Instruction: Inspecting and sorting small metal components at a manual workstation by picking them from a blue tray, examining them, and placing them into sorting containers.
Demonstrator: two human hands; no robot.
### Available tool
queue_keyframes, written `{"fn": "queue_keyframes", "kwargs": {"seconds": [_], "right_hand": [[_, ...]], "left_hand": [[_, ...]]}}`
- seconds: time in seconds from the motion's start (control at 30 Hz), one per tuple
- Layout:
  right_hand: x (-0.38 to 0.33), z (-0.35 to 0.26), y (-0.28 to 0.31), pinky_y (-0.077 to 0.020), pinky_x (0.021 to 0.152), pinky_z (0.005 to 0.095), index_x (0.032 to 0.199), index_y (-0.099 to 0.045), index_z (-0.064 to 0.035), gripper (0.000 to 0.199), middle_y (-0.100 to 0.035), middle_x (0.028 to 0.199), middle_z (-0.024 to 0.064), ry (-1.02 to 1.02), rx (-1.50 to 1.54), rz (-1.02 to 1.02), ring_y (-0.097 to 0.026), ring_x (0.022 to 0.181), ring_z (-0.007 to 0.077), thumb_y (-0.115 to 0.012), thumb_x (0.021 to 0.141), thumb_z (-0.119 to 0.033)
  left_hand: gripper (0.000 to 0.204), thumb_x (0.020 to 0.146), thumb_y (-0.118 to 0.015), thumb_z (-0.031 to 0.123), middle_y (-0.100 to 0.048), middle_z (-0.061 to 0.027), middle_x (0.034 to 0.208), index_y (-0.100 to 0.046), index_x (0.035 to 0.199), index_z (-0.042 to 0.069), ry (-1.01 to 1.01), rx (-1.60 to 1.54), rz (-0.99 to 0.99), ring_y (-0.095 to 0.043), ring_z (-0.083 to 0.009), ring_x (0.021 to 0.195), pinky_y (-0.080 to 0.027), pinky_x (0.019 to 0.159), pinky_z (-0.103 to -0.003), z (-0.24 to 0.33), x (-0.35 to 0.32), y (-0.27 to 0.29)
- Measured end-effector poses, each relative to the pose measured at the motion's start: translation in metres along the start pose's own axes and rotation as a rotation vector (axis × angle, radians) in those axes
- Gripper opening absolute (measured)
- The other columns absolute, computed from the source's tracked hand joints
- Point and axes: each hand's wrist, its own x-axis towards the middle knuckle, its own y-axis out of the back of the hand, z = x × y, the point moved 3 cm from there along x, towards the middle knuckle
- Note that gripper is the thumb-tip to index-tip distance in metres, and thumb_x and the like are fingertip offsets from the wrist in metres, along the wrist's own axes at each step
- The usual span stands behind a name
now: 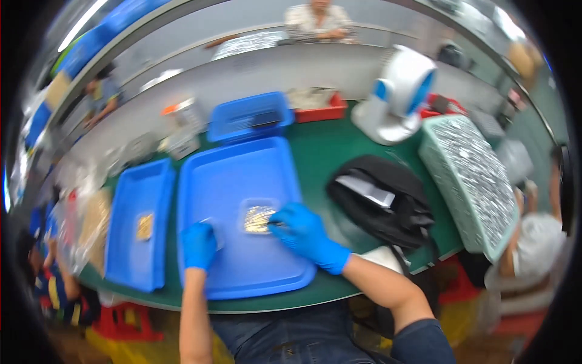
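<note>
Both my hands wear blue gloves and are over a large blue tray (242,176) on the green table. My left hand (199,246) is at the left of the tray, its fingers closed at the rim of a small clear plastic dish (217,233). Toward the tray's middle sits a clear plastic box (259,219) of small shiny gold and silver metal parts. My right hand (303,236) is at that box's right side with its fingers pinched. Something small and dark shows at its fingertips, too blurred to name.
A narrower blue tray (134,242) with a small yellowish piece stands left. Behind are a blue bin (251,115), a red box (324,110) and a white-and-blue fan (400,91). Right lie a black bag (382,200) and a pale green crate (442,176) of shiny pieces. Other people sit around.
</note>
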Motion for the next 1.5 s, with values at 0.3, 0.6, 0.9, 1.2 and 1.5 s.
{"fn": "queue_keyframes", "kwargs": {"seconds": [0.3, 0.6, 0.9, 1.2, 1.5], "right_hand": [[-0.003, 0.001, 0.000, -0.0473, 0.060, 0.0345, 0.087, -0.060, -0.0107, 0.014, -0.054, 0.081, 0.0058, -0.010, 0.019, 0.022, -0.057, 0.072, 0.0245, -0.066, 0.078, -0.020], [0.000, 0.000, 0.008, -0.0476, 0.061, 0.0342, 0.089, -0.060, -0.0090, 0.014, -0.054, 0.082, 0.0076, -0.056, 0.074, 0.091, -0.057, 0.073, 0.0249, -0.065, 0.079, -0.016], [0.002, -0.004, 0.012, -0.0467, 0.059, 0.0344, 0.088, -0.061, -0.0082, 0.012, -0.056, 0.079, 0.0083, 0.007, 0.067, 0.098, -0.058, 0.072, 0.0265, -0.064, 0.076, -0.011], [0.005, -0.009, -0.001, -0.0455, 0.055, 0.0303, 0.084, -0.064, -0.0067, 0.012, -0.057, 0.076, 0.0059, -0.051, 0.100, -0.011, -0.057, 0.066, 0.0210, -0.069, 0.074, -0.011], [0.005, -0.009, 0.000, -0.0454, 0.054, 0.0295, 0.084, -0.064, -0.0070, 0.013, -0.057, 0.075, 0.0054, -0.052, 0.099, -0.004, -0.056, 0.064, 0.0198, -0.070, 0.073, -0.010]], "left_hand": [[0.007, 0.074, -0.061, 0.004, -0.058, -0.0089, 0.075, -0.061, 0.081, 0.006, 0.049, -0.104, 0.054, -0.057, -0.0245, 0.071, -0.042, 0.066, -0.037, 0.005, -0.006, 0.012], [0.010, 0.081, -0.060, 0.002, -0.062, -0.0049, 0.087, -0.063, 0.091, 0.003, 0.462, -1.319, 0.015, -0.056, -0.0120, 0.074, -0.045, 0.065, -0.025, 0.073, 0.003, 0.029], [0.014, 0.081, -0.061, 0.004, -0.062, -0.0072, 0.089, -0.061, 0.095, 0.002, 0.564, -1.707, -0.138, -0.059, -0.0155, 0.078, -0.050, 0.073, -0.028, 0.101, 0.000, 0.005], [0.019, 0.084, -0.058, 0.001, -0.063, -0.0090, 0.092, -0.060, 0.103, -0.001, 0.610, -1.861, -0.157, -0.061, -0.0150, 0.080, -0.050, 0.074, -0.026, 0.090, -0.008, 0.007], [0.028, 0.082, -0.060, 0.000, -0.063, -0.0091, 0.092, -0.056, 0.109, -0.001, 0.488, -1.668, -0.058, -0.060, -0.0150, 0.080, -0.049, 0.075, -0.026, 0.101, -0.003, 0.014]]}}
